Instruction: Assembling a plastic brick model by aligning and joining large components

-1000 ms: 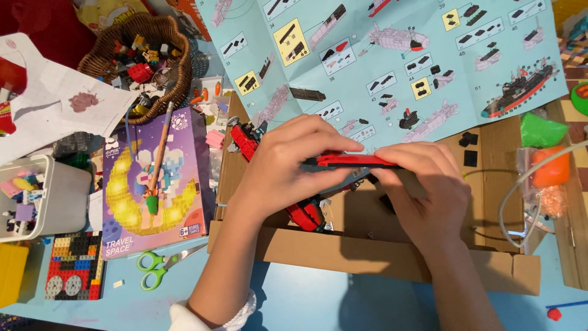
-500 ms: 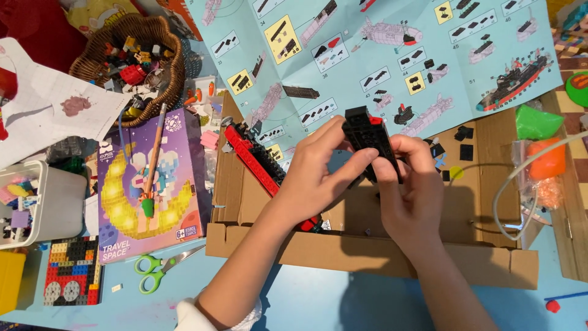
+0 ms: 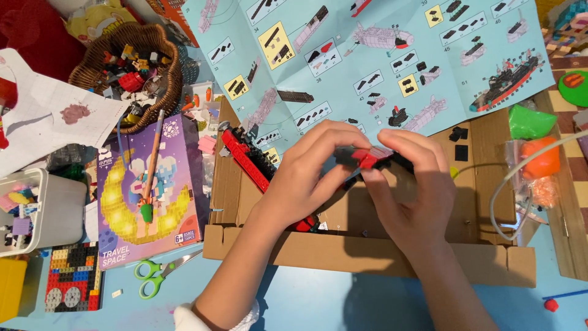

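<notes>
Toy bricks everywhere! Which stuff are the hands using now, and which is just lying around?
In use: left hand, right hand, small red and black brick piece, long red and black model, instruction sheet, cardboard tray.

Lying about: green scissors, purple box, wicker basket.

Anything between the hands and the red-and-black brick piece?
Nothing visible. The left hand and right hand both already hold the small red-and-black brick piece directly, above the cardboard tray.

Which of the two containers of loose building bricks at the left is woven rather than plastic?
The brown wicker basket at the upper left, its rim woven and scalloped. The other, the white plastic tub at the left edge, has smooth plain walls.
</notes>
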